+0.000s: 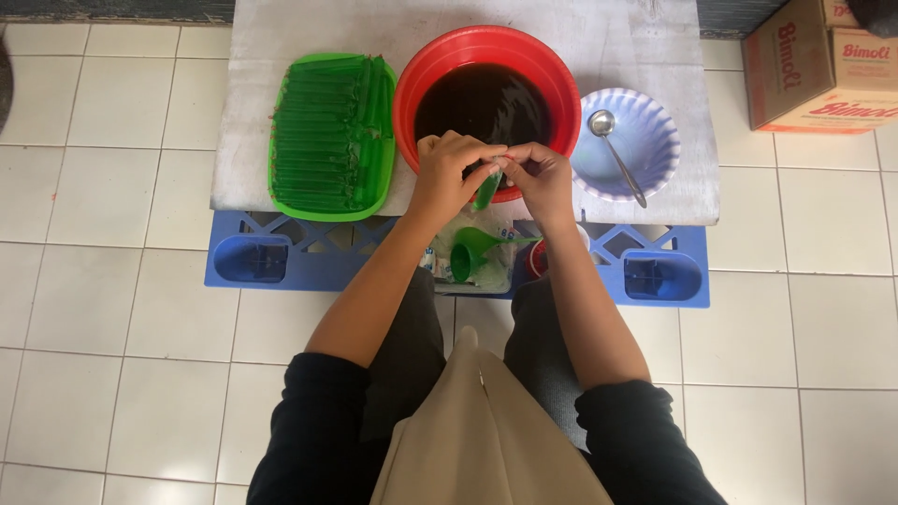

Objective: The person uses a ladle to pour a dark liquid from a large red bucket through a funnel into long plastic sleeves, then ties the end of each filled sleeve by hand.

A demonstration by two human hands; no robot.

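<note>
Both hands, the left hand (447,178) and right hand (543,176), pinch 1 small filled green pouch (486,190) together above the red basin (412,84); a loosened pinch could spill its liquid onto the counter (655,56).

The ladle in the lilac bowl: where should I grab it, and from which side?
Take the ladle by the free end of its slim handle, near the bowl's front-right rim, coming from above on the right hand's side. The handle slants up out of the bowl, while its scoop lies low inside.
</note>
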